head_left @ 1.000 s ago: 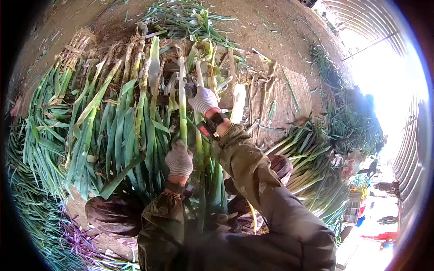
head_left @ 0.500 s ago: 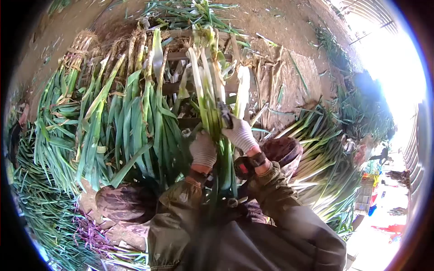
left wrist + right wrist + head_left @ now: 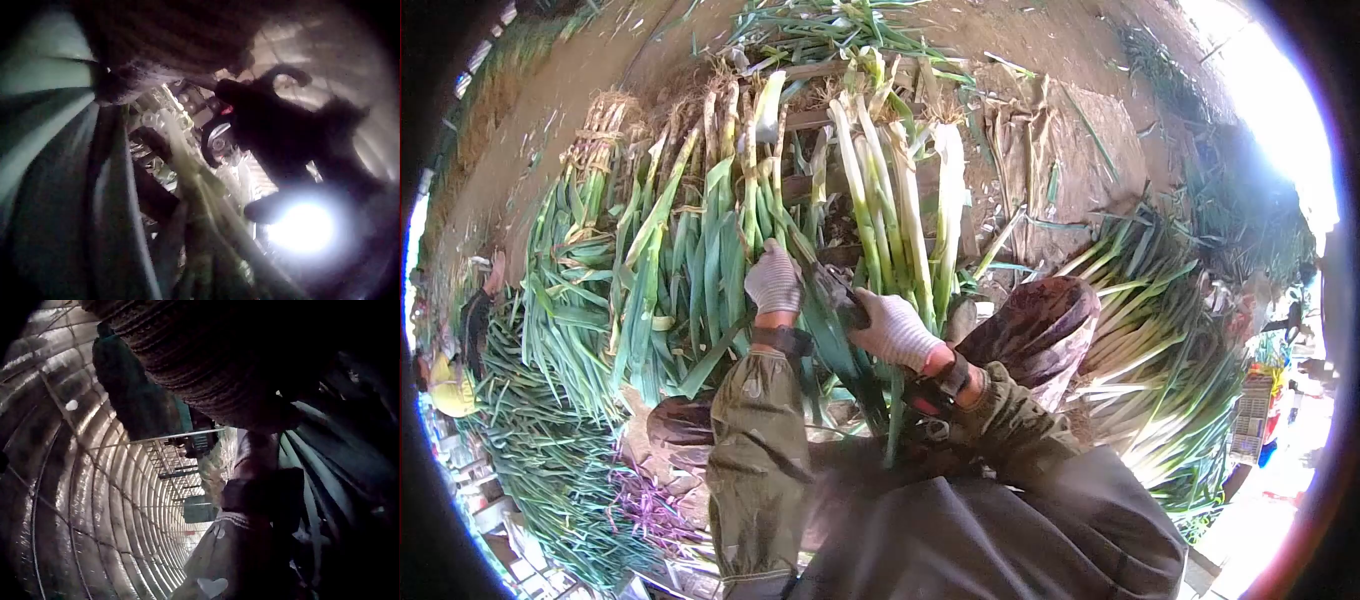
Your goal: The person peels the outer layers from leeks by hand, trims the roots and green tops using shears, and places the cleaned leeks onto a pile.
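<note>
In the head view, the gloved left hand (image 3: 775, 282) has its fingers curled at a green leek (image 3: 784, 212) along the right edge of the left-hand row. The gloved right hand (image 3: 895, 330) grips a dark tool (image 3: 838, 290), which points toward that leek's leaves. Several pale leeks (image 3: 880, 200) lie side by side beyond the right hand, roots away from the person. Broad leaves (image 3: 69, 169) fill the left of the left wrist view, beside a dark tool shape (image 3: 275, 119). The right wrist view shows the ribbed glove (image 3: 200, 369); its fingertips are hidden.
A tied leek bundle (image 3: 590, 160) lies at the far left of the row. More leeks (image 3: 1145, 330) are piled beyond the right knee (image 3: 1040, 325). Green stalks (image 3: 540, 450) cover the lower left ground, near purple ones (image 3: 650, 505). Brown cloth (image 3: 1015, 160) lies at the upper right.
The left hand has left the pale leeks and moved left and slightly up to the row. The right hand has shifted down and left with the tool. The pale leeks now lie spread apart.
</note>
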The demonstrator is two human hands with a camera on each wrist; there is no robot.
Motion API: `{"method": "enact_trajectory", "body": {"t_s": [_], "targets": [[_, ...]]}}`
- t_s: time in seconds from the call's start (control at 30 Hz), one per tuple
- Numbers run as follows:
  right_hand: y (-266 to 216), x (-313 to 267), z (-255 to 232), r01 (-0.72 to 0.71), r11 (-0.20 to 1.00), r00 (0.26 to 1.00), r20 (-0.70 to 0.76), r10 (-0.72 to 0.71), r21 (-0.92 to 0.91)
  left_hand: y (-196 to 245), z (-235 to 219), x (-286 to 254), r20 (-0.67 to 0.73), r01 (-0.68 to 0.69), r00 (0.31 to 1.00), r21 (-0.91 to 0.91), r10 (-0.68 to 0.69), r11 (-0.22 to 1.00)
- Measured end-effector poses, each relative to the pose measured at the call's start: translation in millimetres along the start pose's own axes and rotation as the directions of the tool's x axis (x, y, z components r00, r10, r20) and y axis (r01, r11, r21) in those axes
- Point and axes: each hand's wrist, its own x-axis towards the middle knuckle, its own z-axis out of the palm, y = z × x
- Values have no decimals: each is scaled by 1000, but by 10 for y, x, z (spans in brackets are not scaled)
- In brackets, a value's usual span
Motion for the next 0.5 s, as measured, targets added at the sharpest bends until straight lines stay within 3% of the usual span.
{"method": "enact_trajectory", "body": {"t_s": [0.1, 0.13, 0.17, 0.23, 0.27, 0.4, 0.5], "targets": [[96, -232, -93, -39, 998, 999, -5, 39, 53, -41, 36, -156, -44, -100, 995, -339, 91, 935], [153, -310, -92, -38, 999, 998, -49, 40, 29, 8, -15, -282, 51, -53, 994, -579, 100, 814], [178, -385, -103, -55, 998, 998, 6, 55, -3, 41, 85, -419, 23, -63, 993, -724, 116, 687], [106, -549, -186, -93, 994, 989, 106, 99, -65, 74, 270, -608, -6, -110, 988, -729, 154, 676], [136, -608, -152, -79, 996, 988, 127, 83, -37, 115, 301, -707, 65, -39, 990, -739, 128, 673], [187, -644, -72, -122, 991, 985, 117, 127, -45, 87, 505, -840, -32, -88, 993, -843, 113, 530], [206, -495, 28, -66, 993, 995, 74, 73, -95, 51, 381, -824, 45, -39, 992, -784, 120, 619]]}}
